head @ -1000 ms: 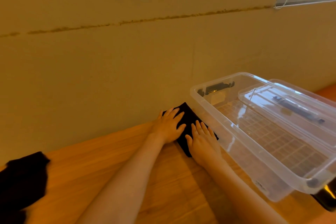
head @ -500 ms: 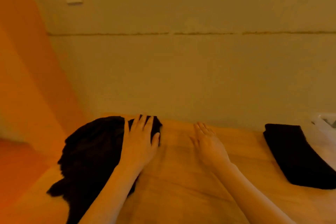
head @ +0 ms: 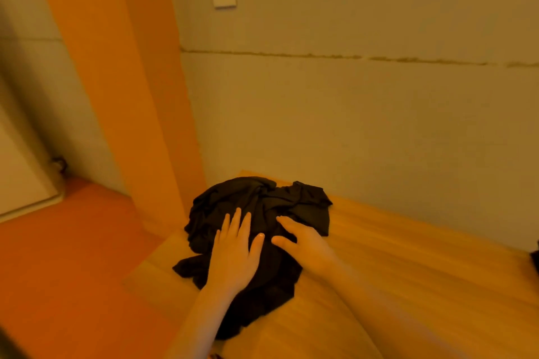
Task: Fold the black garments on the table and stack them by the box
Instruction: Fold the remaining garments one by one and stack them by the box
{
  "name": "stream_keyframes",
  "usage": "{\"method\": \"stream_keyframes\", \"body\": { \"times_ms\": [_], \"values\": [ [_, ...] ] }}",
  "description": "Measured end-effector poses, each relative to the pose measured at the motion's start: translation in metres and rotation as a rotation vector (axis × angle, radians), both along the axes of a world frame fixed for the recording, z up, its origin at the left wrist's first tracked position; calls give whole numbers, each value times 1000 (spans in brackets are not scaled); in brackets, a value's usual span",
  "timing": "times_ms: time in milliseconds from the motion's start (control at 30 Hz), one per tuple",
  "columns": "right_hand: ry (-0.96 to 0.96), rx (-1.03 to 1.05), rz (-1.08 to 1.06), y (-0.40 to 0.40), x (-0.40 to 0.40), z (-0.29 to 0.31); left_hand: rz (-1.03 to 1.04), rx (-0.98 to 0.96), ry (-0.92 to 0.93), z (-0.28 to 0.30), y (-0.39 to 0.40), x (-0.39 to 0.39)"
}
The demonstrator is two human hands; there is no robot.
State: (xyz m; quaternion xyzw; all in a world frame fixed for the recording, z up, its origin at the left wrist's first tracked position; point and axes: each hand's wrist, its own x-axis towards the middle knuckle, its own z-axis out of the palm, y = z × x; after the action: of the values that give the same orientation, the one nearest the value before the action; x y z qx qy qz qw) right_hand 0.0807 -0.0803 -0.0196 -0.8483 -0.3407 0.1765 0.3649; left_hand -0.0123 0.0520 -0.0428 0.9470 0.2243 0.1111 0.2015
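Both hands, the left hand [head: 233,253] and the right hand [head: 306,245], lie flat with straight fingers on the crumpled black clothes [head: 262,213] on the tabletop [head: 408,271]. This pile is not folded yet.

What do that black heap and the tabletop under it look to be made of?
Black heap: thin, soft knit-like fabric, matte; it crumples in fine limp folds under both hands. Tabletop: wood or wood-look laminate, smooth with a slight sheen; straight grain lines show.

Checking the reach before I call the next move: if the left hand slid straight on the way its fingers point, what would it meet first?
More of the crumpled black garment: the left hand already rests flat on it, fingers aimed at the wall. Beyond the pile comes the table's far edge, then probably the wall; depth is unclear.
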Motion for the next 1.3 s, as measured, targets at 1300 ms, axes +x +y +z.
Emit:
{"method": "stream_keyframes", "body": {
  "times_ms": [1300],
  "values": [
    [238,706,165,15,70,175,-198,-609,-531,229,2,69]
  ]
}}
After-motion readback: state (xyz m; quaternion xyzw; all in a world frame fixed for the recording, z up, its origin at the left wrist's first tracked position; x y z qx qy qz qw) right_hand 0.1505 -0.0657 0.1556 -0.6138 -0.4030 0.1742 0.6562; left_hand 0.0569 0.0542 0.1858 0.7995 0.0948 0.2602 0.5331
